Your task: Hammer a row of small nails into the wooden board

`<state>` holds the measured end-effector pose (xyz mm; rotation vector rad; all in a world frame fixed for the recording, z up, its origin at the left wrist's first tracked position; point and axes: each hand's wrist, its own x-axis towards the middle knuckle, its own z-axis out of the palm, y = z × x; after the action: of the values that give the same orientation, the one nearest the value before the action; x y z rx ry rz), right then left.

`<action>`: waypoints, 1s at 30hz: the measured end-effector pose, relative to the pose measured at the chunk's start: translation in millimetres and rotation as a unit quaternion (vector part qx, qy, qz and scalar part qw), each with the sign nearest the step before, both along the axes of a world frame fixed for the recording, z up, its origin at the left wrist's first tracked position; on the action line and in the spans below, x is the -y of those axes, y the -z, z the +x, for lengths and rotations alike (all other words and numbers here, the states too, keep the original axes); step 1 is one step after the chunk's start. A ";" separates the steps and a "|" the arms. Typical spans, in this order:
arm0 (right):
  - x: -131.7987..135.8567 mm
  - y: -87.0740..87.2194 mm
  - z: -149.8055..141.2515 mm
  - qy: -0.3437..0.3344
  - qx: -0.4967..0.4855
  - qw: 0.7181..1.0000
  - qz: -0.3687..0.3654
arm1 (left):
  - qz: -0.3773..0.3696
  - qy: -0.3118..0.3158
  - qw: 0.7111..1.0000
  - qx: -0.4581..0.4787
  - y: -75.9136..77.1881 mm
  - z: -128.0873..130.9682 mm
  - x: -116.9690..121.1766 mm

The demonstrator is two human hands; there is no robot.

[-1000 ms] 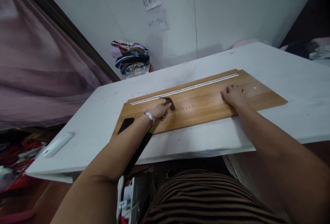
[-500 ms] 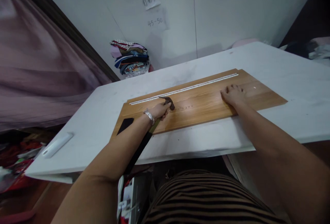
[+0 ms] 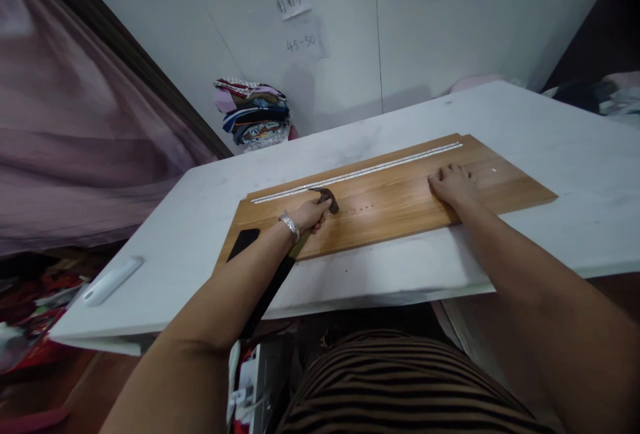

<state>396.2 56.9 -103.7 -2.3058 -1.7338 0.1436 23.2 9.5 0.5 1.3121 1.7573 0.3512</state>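
My left hand (image 3: 314,214), with a silver bracelet at the wrist, is closed round a claw hammer just below its dark head (image 3: 329,200). The hammer's black handle (image 3: 273,291) slants down past the table's front edge, partly behind my forearm. Its head is over a wooden board (image 3: 400,187), beside a row of small dark spots (image 3: 363,208), too small to tell if nails or holes. My right hand (image 3: 454,185) rests on the board's right part, fingers spread. A long white strip (image 3: 360,173) with a dark line lies along the board's far side.
The board lies on a white table (image 3: 170,234). A flat black object (image 3: 243,242) sits at the board's left end, partly under my left forearm. A white elongated object (image 3: 113,281) lies at the table's left. Folded clothes (image 3: 255,114) are stacked against the wall behind.
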 end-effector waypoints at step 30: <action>-2.8 2.7 2.3 0.001 0.008 1.000 -0.008 | 0.002 0.001 1.000 0.004 -0.1 -0.7 -1.3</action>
<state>398.4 59.7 -106.4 -2.3263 -1.7458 0.1393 22.4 10.8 0.6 1.3141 1.7499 0.3587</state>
